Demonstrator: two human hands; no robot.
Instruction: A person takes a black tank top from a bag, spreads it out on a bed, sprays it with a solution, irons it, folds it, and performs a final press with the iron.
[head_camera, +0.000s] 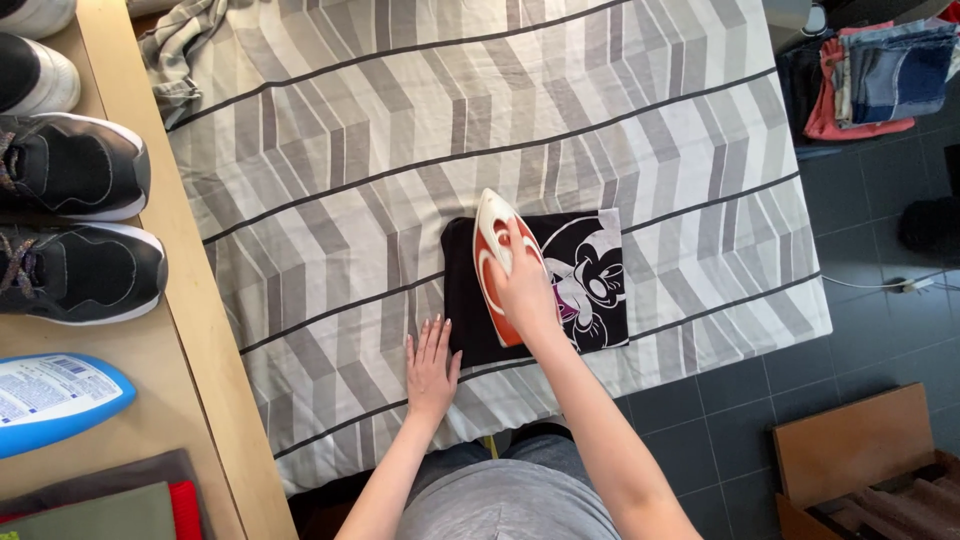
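A folded black garment (590, 285) with a cartoon print lies on a table covered by a grey and white chevron cloth (420, 130). My right hand (525, 290) grips the handle of an orange and white iron (492, 235), which rests on the garment's left half. Flat on the cloth, my left hand (431, 368) has its fingers together and touches the lower left edge of the garment.
A wooden shelf (190, 300) on the left holds several black and white shoes (80, 270), a blue bottle (50, 400) and folded cloths (110, 510). Folded clothes (880, 75) sit at top right. A brown box (860, 460) stands on the dark tiled floor.
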